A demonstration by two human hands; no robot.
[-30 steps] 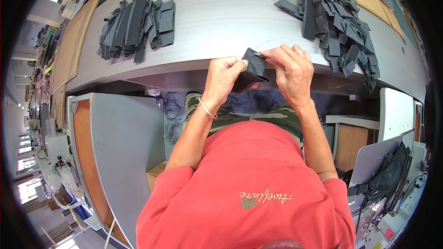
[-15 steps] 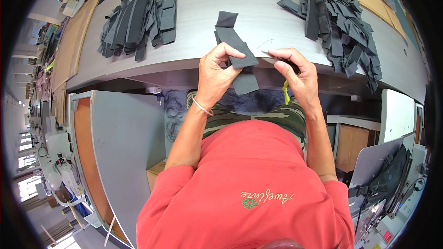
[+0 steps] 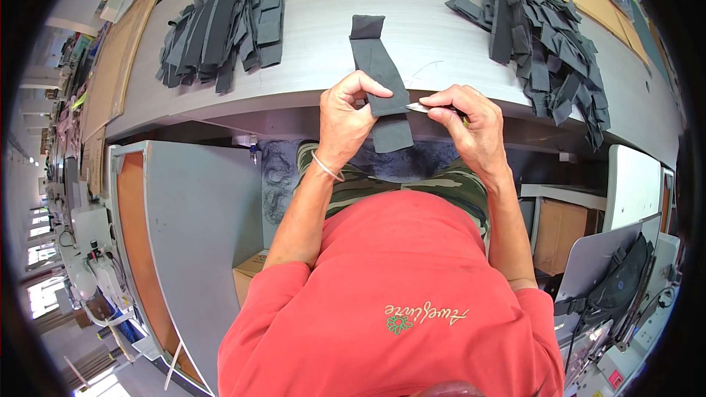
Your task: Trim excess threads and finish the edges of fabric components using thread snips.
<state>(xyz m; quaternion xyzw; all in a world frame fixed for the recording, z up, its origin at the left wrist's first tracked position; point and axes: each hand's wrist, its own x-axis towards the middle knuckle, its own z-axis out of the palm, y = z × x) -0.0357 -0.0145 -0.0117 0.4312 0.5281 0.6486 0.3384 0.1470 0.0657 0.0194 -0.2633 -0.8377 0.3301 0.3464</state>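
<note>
While the left hand [image 3: 346,119] pinches a dark grey fabric strip [image 3: 379,66] over the near edge of the surface [image 3: 316,37], the right hand [image 3: 472,123] is clamped on a pointed tool [image 3: 418,107], its tip at the strip's right side. A left pile [image 3: 209,35] and a right pile [image 3: 544,51] flank it.

Dark grey folded cloth strip [image 3: 378,65]: matt
Silvery pointed metal-looking tip [image 3: 417,107]: kinda shiny
Pale grey broad tabletop [image 3: 316,37]: pretty smooth

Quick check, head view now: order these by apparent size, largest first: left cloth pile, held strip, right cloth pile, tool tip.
1. Right cloth pile
2. Left cloth pile
3. Held strip
4. Tool tip; the right hand hides most of the rest.
</note>
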